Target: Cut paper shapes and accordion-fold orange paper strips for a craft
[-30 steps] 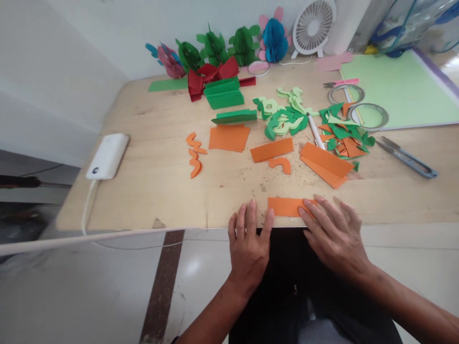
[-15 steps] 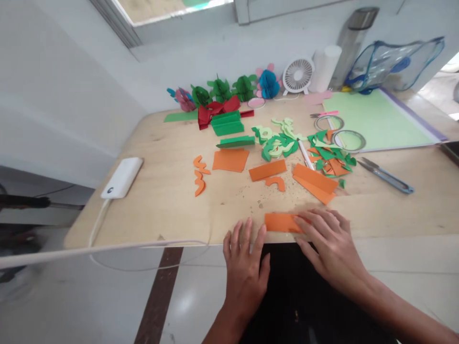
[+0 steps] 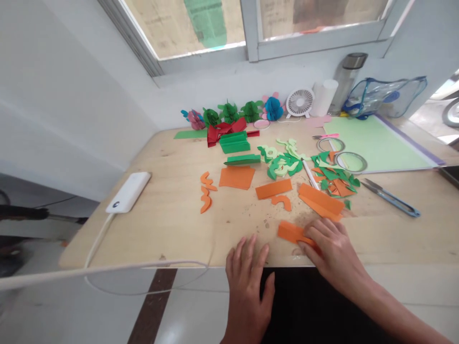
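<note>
Near the table's front edge, my right hand [image 3: 332, 251] pinches a folded orange paper strip [image 3: 289, 231] at its right end, thumb below and fingers on top. The strip's left part shows a crease and looks slightly raised. My left hand [image 3: 248, 286] lies with fingers spread at the table edge, left of the strip and apart from it, holding nothing. Beyond the hands lie an orange folded strip [image 3: 320, 201], another orange strip [image 3: 274, 189], an orange curved cut-out [image 3: 281, 201] and an orange rectangle [image 3: 236, 177].
Green and orange scraps [image 3: 335, 177] lie by a white pen [image 3: 310, 174]. Thread snips [image 3: 392, 198] rest at right, near tape rolls [image 3: 350, 162]. A power bank [image 3: 128, 192] with a cable sits left. Paper flowers [image 3: 229, 111] and a fan [image 3: 300, 102] line the wall.
My right hand has closed on the orange strip and tilted it, its left end swinging away from my left hand. The view has tipped upward, showing more window.
</note>
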`<state>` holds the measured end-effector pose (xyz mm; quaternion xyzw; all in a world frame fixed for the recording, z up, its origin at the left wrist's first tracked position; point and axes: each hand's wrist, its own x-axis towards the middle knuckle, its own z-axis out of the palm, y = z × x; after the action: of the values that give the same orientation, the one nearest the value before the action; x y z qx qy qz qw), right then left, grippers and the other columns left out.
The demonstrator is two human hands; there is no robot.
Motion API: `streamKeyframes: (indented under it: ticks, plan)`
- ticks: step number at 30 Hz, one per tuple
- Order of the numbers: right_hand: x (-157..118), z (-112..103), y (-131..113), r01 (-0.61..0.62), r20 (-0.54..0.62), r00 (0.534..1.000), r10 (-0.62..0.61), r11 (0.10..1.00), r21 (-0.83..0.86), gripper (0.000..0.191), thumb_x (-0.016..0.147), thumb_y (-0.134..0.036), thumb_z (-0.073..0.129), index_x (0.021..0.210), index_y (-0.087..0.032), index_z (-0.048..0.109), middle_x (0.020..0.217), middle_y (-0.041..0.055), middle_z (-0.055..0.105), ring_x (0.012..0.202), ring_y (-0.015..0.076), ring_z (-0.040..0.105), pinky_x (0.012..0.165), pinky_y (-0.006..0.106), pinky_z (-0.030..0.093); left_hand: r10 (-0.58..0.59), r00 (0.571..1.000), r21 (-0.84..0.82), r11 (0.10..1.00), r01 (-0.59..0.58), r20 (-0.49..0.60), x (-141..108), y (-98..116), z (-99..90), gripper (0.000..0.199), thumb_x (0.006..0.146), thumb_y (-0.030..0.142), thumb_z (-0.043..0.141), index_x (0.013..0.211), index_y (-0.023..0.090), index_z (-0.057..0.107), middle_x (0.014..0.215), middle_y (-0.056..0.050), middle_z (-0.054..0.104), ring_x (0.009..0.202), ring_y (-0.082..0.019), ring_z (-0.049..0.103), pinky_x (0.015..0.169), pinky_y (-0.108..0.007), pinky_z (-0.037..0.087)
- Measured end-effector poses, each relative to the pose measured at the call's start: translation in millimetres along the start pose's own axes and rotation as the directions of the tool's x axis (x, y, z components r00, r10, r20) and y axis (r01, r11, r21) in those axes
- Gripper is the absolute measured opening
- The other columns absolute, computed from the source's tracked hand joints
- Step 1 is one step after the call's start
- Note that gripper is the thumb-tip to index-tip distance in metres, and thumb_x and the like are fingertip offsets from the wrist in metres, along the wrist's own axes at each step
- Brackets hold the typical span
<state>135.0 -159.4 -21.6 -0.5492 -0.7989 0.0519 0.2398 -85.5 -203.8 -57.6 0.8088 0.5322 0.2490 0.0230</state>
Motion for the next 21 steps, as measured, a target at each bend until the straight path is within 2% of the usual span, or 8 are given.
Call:
streamKeyframes:
  ticks: [2, 6, 9, 14, 17, 21]
  plan:
    - [6.5, -6.2, 12.4, -0.018, -0.086, 0.996, 0.014, 0.999, -0.044, 0.017, 0.092, -0.03, 0.051, 0.082, -0.021, 0.059, 0.084, 0.0034, 0.064, 0.083, 0.0197, 0.056, 0.078, 0.036, 0.036, -0.013, 1.0, -0.023, 1.0, 0.013, -0.01, 6.8, -2.3, -0.1, 0.052, 0.088, 0.017, 0.05, 0.139, 0.022, 0.041, 0.147, -0.01, 0.041, 0.141, -0.028, 0.028, 0.109, -0.053, 0.031]
    - [21.2, -17.4, 43.6, -0.107, -0.303, 0.953, 0.021, 0.957, -0.269, 0.024, 0.092, -0.04, 0.05, 0.085, -0.02, 0.062, 0.095, 0.0062, 0.068, 0.092, 0.0252, 0.057, 0.079, 0.039, 0.036, -0.065, 0.997, -0.034, 0.997, 0.063, -0.051, 29.7, -14.4, 2.5, 0.046, 0.089, 0.018, 0.049, 0.135, 0.022, 0.046, 0.143, -0.01, 0.047, 0.138, -0.028, 0.033, 0.106, -0.053, 0.035]
    - [23.9, -15.7, 52.4, -0.162, -0.429, 0.903, -0.016, 0.912, -0.376, 0.026, 0.091, -0.04, 0.051, 0.101, -0.019, 0.063, 0.108, 0.0101, 0.066, 0.099, 0.0296, 0.056, 0.081, 0.042, 0.037, -0.108, 0.988, -0.022, 0.994, 0.106, -0.109, 52.6, -33.3, 3.6, 0.04, 0.088, 0.02, 0.05, 0.129, 0.02, 0.052, 0.133, -0.011, 0.056, 0.131, -0.029, 0.042, 0.104, -0.053, 0.038]
    - [11.9, 2.0, 27.9, -0.004, -0.401, 0.913, -0.082, 0.978, -0.21, 0.024, 0.089, -0.029, 0.055, 0.11, -0.019, 0.059, 0.117, 0.0114, 0.063, 0.104, 0.0281, 0.057, 0.087, 0.042, 0.041, -0.162, 0.972, -0.033, 0.987, 0.159, -0.171, 94.3, -61.7, -1.1, 0.026, 0.088, 0.019, 0.048, 0.111, 0.017, 0.061, 0.111, -0.011, 0.067, 0.111, -0.025, 0.058, 0.096, -0.043, 0.047]
    - [8.1, 8.7, 9.8, 0.079, -0.358, 0.926, -0.116, 0.99, -0.117, 0.023, 0.088, -0.022, 0.054, 0.111, -0.018, 0.057, 0.116, 0.0114, 0.063, 0.105, 0.0273, 0.057, 0.09, 0.043, 0.041, -0.111, 0.992, -0.07, 0.992, 0.107, -0.059, 121.4, -61.9, -0.8, 0.023, 0.088, 0.017, 0.049, 0.106, 0.018, 0.063, 0.105, -0.008, 0.068, 0.103, -0.022, 0.061, 0.092, -0.038, 0.049]
    - [9.0, 8.3, -2.2, 0.087, -0.337, 0.935, -0.107, 0.993, -0.073, 0.022, 0.087, -0.016, 0.055, 0.109, -0.019, 0.059, 0.113, 0.011, 0.064, 0.107, 0.0291, 0.055, 0.091, 0.046, 0.038, -0.097, 0.99, -0.041, 0.994, 0.102, 0.102, 153.1, -50.0, 3.9, 0.037, 0.086, 0.021, 0.055, 0.123, 0.017, 0.054, 0.114, -0.009, 0.066, 0.104, -0.023, 0.059, 0.09, -0.038, 0.048]
